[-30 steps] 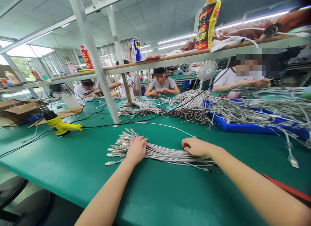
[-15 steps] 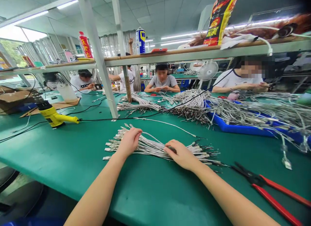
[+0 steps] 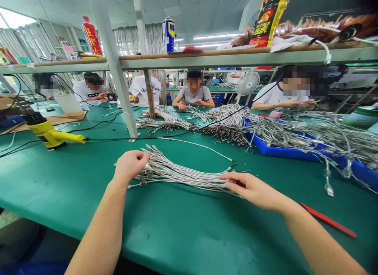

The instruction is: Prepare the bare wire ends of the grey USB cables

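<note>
A bundle of white USB cables (image 3: 189, 173) lies across the green table in front of me, connectors to the left and bare wire ends to the right. My left hand (image 3: 131, 164) is curled around the connector end, its lower fingers partly hidden. At the other end, my right hand (image 3: 251, 187) has its fingers over the cables and its thumb on the near side, covering most of the wire ends. Just beyond the bundle, a single cable (image 3: 197, 144) lies apart. Behind my right forearm shows one red handle of the pliers (image 3: 329, 220); the jaws are hidden.
A yellow heat gun (image 3: 54, 135) lies at left, its black cord crossing the table. Farther back are cable piles (image 3: 227, 123) and a blue tray (image 3: 283, 151) heaped with cables. A shelf (image 3: 206, 61) on posts spans above. Several people sit or stand beyond.
My hands have moved apart along the bundle, the left towards the connectors, the right towards the wire ends. My right arm now covers much of the pliers. The view has shifted slightly.
</note>
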{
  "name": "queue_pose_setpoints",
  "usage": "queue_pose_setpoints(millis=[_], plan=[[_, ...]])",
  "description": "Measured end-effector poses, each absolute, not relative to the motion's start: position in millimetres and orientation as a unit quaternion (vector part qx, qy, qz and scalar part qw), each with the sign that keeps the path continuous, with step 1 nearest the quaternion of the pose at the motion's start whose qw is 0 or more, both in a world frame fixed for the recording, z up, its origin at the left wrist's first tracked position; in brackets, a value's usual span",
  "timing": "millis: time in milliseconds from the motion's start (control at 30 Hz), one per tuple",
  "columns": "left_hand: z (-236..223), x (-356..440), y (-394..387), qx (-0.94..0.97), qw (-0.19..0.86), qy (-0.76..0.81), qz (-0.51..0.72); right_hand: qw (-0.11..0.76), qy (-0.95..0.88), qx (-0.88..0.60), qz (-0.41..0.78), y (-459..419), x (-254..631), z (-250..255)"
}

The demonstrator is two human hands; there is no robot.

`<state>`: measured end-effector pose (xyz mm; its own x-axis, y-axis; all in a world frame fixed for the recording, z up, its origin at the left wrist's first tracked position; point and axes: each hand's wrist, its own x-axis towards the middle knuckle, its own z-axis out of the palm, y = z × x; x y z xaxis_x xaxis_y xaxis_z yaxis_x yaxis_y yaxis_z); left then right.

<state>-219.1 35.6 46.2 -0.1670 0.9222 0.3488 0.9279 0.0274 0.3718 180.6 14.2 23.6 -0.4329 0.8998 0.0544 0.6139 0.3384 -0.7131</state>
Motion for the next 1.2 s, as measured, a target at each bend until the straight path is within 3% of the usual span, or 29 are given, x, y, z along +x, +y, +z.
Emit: queue_pose_setpoints(millis=[133, 267, 333, 500, 667, 767, 900, 1200], plan=[[49.7, -219.0, 29.1, -0.686, -0.083, -0.708, -0.147, 0.205, -0.766, -0.47, 0.388, 2.1, 196.4, 12.6], [62.9, -178.1, 17.2, -0.719, -0.087, -0.679, -0.125, 0.179, -0.763, -0.462, 0.415, -4.3, 187.7, 6.7], [65.2, -137.0, 9.9, -0.786, -0.147, -0.585, -0.137, 0.198, -0.736, -0.46, 0.455, -7.7, 180.8, 7.0], [44.6, -43.7, -4.6, -0.836, -0.414, -0.336, -0.132, 0.278, -0.683, -0.431, 0.52, -10.7, 175.9, 11.3], [14.2, -15.7, -8.9, -0.664, -0.596, -0.389, -0.228, 0.458, -0.545, -0.531, 0.46, -1.0, 181.3, 14.9], [5.3, -12.0, -12.5, -0.545, -0.681, -0.383, -0.303, 0.515, -0.464, -0.51, 0.509, -1.0, 173.6, 13.5], [1.7, -12.3, -15.6, -0.462, -0.725, -0.336, -0.385, 0.508, -0.448, -0.422, 0.603, -11.1, 153.5, 9.0], [0.7, -21.4, -19.0, -0.488, -0.741, -0.341, -0.311, 0.526, -0.45, -0.453, 0.562, -18.3, 142.9, 2.5]])
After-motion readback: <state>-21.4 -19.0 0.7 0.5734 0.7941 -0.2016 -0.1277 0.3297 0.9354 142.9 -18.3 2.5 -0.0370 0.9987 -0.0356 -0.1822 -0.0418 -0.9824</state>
